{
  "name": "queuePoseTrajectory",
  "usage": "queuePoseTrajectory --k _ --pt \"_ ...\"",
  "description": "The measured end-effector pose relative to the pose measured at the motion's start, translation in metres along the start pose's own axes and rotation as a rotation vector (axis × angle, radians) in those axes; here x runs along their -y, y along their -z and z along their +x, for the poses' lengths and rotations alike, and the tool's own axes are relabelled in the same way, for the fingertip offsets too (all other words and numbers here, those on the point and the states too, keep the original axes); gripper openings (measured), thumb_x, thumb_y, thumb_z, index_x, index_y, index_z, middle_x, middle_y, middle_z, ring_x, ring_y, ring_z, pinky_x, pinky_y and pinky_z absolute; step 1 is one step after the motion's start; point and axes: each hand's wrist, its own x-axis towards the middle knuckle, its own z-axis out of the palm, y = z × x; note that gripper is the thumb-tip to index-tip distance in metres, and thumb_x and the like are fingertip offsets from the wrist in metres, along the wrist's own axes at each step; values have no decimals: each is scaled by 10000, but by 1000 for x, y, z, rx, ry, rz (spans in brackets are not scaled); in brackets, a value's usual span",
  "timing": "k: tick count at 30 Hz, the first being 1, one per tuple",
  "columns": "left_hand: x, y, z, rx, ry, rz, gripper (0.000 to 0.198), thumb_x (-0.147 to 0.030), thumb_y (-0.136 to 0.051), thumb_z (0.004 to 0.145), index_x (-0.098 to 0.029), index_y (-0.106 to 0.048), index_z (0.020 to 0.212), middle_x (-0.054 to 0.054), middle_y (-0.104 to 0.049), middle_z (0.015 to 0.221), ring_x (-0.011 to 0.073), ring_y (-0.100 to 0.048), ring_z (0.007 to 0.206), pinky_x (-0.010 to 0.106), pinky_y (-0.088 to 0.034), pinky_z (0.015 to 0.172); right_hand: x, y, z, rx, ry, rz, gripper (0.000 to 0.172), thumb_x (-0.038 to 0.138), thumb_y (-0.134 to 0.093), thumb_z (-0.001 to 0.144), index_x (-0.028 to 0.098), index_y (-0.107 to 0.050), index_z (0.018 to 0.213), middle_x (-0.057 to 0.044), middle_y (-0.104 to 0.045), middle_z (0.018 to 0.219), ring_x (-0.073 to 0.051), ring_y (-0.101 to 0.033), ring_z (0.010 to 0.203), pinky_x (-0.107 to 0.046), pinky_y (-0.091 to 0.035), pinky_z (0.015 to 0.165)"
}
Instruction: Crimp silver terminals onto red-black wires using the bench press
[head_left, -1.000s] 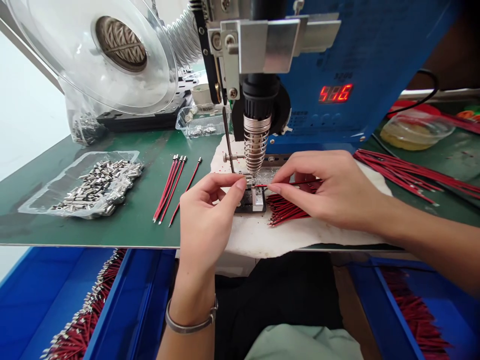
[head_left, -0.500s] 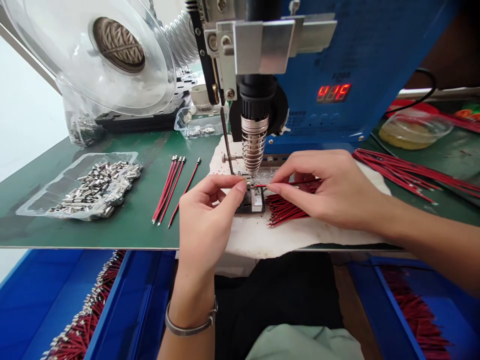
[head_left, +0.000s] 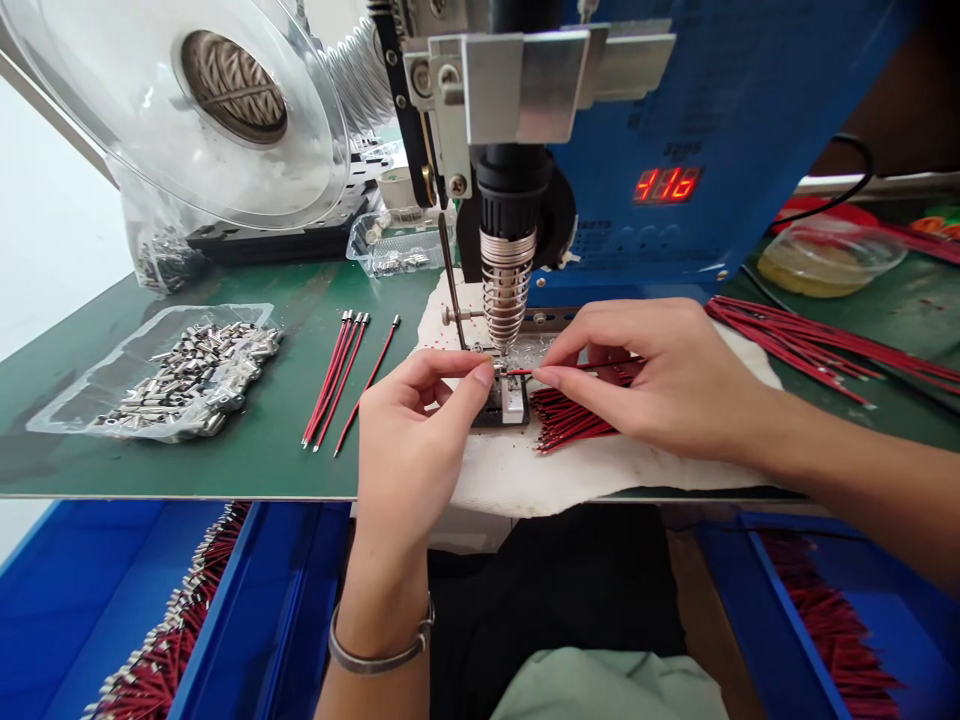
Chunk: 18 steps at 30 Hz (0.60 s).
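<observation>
Under the tip of a soldering machine's spring-wrapped iron (head_left: 508, 290), my left hand (head_left: 420, 430) pinches a small silver metal cap (head_left: 498, 370), mostly covered by thumb and finger. My right hand (head_left: 637, 380) grips a thin red wire (head_left: 520, 372) whose left end meets the cap, over a small metal fixture (head_left: 513, 400). Beneath my right hand a bundle of red wires (head_left: 574, 420) lies on a white cloth (head_left: 495, 480). Left of my left hand rest several red wires with silver caps on their ends (head_left: 349, 375).
A clear tray of loose metal caps (head_left: 187, 385) sits at the left, behind it a clear fume hood (head_left: 150, 110). The blue machine housing (head_left: 675, 240) stands at the back. More red wires (head_left: 825, 345) lie right. Blue bins (head_left: 285, 600) with wires are below the table edge.
Both hands hold the same pose at the fixture. The red digits on the machine's display have changed, and the view has shifted very slightly.
</observation>
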Motion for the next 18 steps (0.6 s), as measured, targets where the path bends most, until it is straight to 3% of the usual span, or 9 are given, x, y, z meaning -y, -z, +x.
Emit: queuePoseTrajectory --k 18 --pt "-3 -1 -2 -60 0 61 126 -347 -800 780 -221 -790 785 4 -664 668 102 -442 563 238 -341 520 1 0 0 7 -3 -8 95 253 -667 888 221 -710 809 -6 -704 763 -128 -560 574 -295 -422 545"
